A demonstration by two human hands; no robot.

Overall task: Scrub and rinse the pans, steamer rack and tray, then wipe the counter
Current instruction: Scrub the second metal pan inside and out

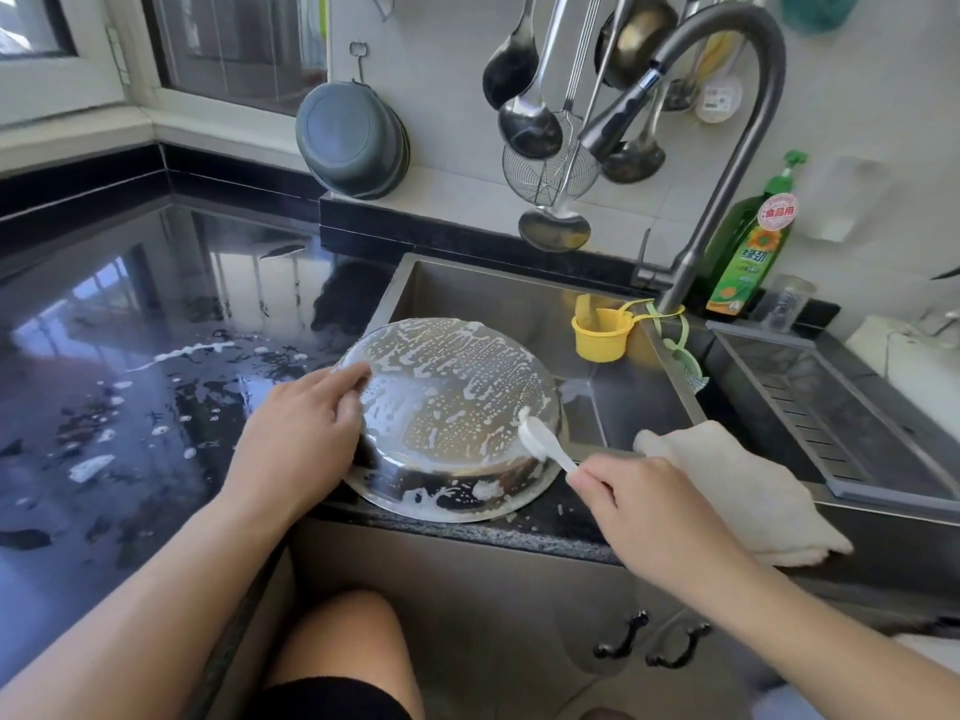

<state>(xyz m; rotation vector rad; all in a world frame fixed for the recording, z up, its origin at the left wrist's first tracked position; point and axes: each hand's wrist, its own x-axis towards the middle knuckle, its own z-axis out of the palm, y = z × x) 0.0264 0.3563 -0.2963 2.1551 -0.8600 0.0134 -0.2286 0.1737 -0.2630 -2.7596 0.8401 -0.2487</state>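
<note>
Much foam on black counter

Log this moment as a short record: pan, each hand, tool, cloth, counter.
pan: steel pan upside down, soapy, propped on the sink's front edge
left hand: left hand holds the pan's rim
right hand: right hand grips a white brush, bristles on the pan's side
cloth: cream cloth on the sink edge, right of the pan
counter: black counter, wet with suds
</note>
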